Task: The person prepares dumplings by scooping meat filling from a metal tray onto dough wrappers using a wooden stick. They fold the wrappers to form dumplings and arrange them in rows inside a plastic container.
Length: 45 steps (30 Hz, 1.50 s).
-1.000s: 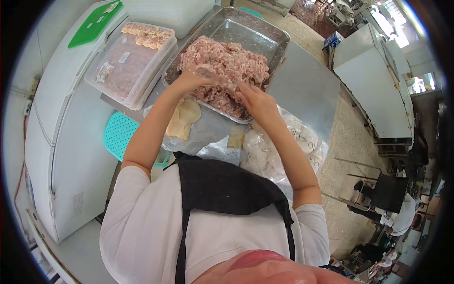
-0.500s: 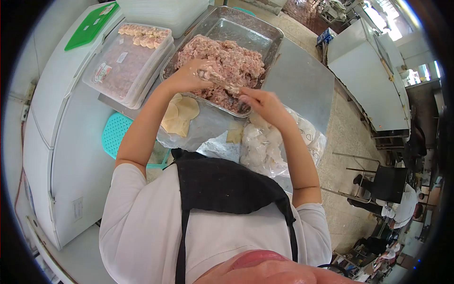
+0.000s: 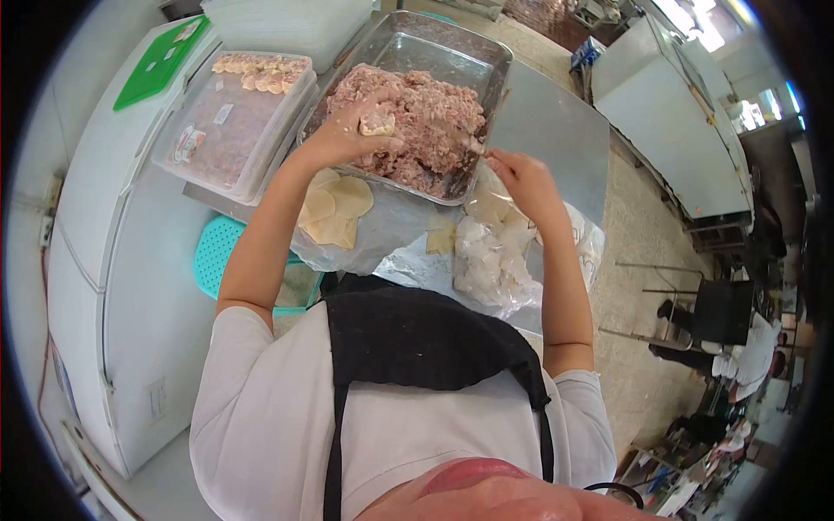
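Observation:
My left hand [image 3: 340, 137] curls around a dumpling [image 3: 378, 121] whose pale wrapper cups the meat, over the left side of the metal tray [image 3: 499, 65]. A large mound of ground meat [image 3: 426, 104] fills much of that tray. At the tray's right edge, my right hand [image 3: 527, 184] pinches a thin spreading tool [image 3: 476, 146], blurred, its tip near the meat. Round dumpling wrappers [image 3: 334, 208] lie on clear plastic in front of the tray, below my left hand. A single wrapper piece [image 3: 440, 239] rests farther right.
A lidded plastic container [image 3: 226, 130] with rows of dumplings on top stands left of the tray. Behind it are stacked clear tubs [image 3: 287, 26] and a green lid [image 3: 161, 65] on a white freezer [image 3: 113, 217]. A plastic bag [image 3: 495, 260] lies by my right forearm; a turquoise stool [image 3: 217, 256] stands below.
My hands have parted: the right one moved right and slightly down with the tool. The left hand has closed around the dumpling, which now shows more clearly.

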{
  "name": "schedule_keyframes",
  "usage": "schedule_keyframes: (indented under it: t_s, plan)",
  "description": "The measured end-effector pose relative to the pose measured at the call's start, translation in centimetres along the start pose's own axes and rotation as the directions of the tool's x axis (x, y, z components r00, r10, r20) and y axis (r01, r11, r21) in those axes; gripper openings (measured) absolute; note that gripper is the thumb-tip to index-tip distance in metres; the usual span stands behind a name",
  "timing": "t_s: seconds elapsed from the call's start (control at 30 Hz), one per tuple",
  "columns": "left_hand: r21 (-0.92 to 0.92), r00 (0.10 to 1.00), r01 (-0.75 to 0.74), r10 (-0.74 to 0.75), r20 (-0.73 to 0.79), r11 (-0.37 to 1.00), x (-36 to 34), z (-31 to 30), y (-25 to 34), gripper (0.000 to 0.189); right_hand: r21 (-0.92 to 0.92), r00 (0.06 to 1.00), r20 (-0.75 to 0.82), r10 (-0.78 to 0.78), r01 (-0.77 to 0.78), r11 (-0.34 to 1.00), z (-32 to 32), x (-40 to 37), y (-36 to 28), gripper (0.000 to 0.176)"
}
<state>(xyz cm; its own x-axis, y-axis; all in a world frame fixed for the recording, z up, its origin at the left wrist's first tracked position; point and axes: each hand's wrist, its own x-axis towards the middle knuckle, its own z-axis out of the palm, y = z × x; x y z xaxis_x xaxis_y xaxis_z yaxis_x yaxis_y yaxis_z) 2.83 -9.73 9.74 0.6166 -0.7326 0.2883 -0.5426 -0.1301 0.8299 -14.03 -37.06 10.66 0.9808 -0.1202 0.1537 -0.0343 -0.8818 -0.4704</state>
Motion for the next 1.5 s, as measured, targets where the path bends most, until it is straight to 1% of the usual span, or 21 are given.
schedule_keyframes:
  t_s: [0.03,0.1,0.13,0.2,0.27,0.33,0.4,0.43,0.5,0.53,0.6,0.67,0.73,0.8,0.93,1.0,1.03,1.1,1.23,1.37,1.5]
  plan:
    - [-0.007,1.000,-0.008,0.008,0.009,1.000,0.0,-0.2,0.5,0.073,-0.006,1.000,-0.006,0.011,-0.011,1.000,-0.6,-0.5,-1.1,0.032]
    - [0.102,1.000,0.000,-0.001,0.009,0.995,-0.3,-0.8,1.8,0.068,0.356,0.999,-0.017,-0.034,0.038,0.934,-0.9,-0.8,-3.9,0.034]
    - [0.098,1.000,-0.008,0.007,0.013,0.995,-0.2,-1.4,2.4,0.068,0.351,0.999,-0.023,-0.029,0.035,0.936,0.1,-0.6,-4.9,0.034]
    - [0.141,0.972,0.127,-0.151,0.179,0.982,-0.1,-2.3,3.2,0.060,0.314,0.991,0.113,-0.076,0.037,0.949,2.3,-0.5,-6.4,0.035]
    - [0.147,0.986,0.072,-0.093,0.141,0.986,-0.5,-3.0,2.2,0.057,0.296,0.985,0.076,-0.157,0.128,0.947,1.2,-0.2,-6.9,0.033]
    - [0.160,0.995,0.022,-0.037,0.095,0.987,-1.2,-3.8,-0.1,0.054,-0.026,0.996,0.022,-0.087,0.087,0.996,-0.9,0.2,-9.2,0.029]
    - [0.265,0.994,0.011,0.019,-0.110,0.964,-1.7,-4.7,-1.9,0.058,0.038,0.990,-0.068,-0.127,0.130,0.991,0.6,0.2,-12.1,0.028]
    - [0.261,0.994,0.007,0.021,-0.106,0.965,-1.4,-5.8,-2.1,0.058,0.102,0.975,-0.155,-0.161,0.178,0.979,1.3,0.3,-13.3,0.026]
    - [0.040,0.978,-0.059,0.049,0.203,0.997,-0.7,-8.5,-2.0,0.069,0.042,0.983,-0.109,-0.147,0.152,0.987,2.2,1.5,-14.3,0.025]
    - [0.040,0.978,-0.062,0.053,0.201,0.997,-1.4,-9.3,-2.4,0.069,-0.016,0.989,-0.061,-0.135,0.135,0.991,2.5,2.1,-14.9,0.024]
    - [0.071,0.996,0.091,-0.093,0.012,0.993,-3.0,-11.0,-3.5,0.076,0.002,0.986,-0.073,-0.151,0.152,0.988,2.2,3.0,-16.7,0.026]
    - [0.065,0.997,0.050,-0.053,0.049,0.997,-3.1,-13.0,-4.4,0.076,0.192,0.984,-0.155,-0.091,0.120,0.974,2.9,3.3,-18.8,0.028]
    - [0.051,0.996,0.015,-0.019,0.091,0.999,-3.3,-14.6,-5.3,0.076,0.152,0.989,-0.104,-0.106,0.121,0.981,5.7,4.3,-20.5,0.029]
    - [0.144,0.983,0.145,-0.159,0.090,0.979,-3.3,-16.4,-6.0,0.072,0.112,0.991,-0.051,-0.127,0.132,0.985,8.1,5.2,-21.0,0.031]
    - [0.218,1.000,-0.013,0.012,0.005,0.976,-4.7,-21.6,-11.9,0.068,0.153,0.997,-0.082,0.010,0.003,0.988,9.2,6.0,-20.2,0.029]
    - [0.219,0.977,0.205,-0.211,0.004,0.954,-4.8,-25.0,-13.4,0.061,0.332,0.980,-0.108,0.165,-0.121,0.936,9.5,5.2,-18.7,0.029]
    - [0.219,0.978,0.204,-0.211,0.007,0.954,-4.7,-26.3,-14.9,0.061,0.329,0.967,-0.124,0.221,-0.171,0.929,9.8,4.6,-17.7,0.031]
    - [0.423,0.971,0.238,-0.217,-0.098,0.874,-4.1,-28.1,-18.3,0.062,0.386,0.950,-0.126,0.286,-0.219,0.896,10.3,3.5,-15.8,0.031]
    - [0.462,0.948,0.302,-0.213,-0.236,0.833,-2.6,-28.0,-21.3,0.073,0.520,0.891,-0.103,0.442,-0.331,0.788,10.2,1.7,-15.9,0.032]
    - [0.393,0.925,0.359,-0.267,-0.269,0.847,-1.2,-26.4,-22.2,0.086,0.580,0.857,-0.011,0.516,-0.414,0.701,9.6,0.5,-15.8,0.032]
    - [0.519,0.929,0.364,-0.264,-0.259,0.773,0.6,-25.6,-21.9,0.088,0.511,0.897,-0.101,0.430,-0.324,0.796,9.7,0.2,-13.7,0.032]
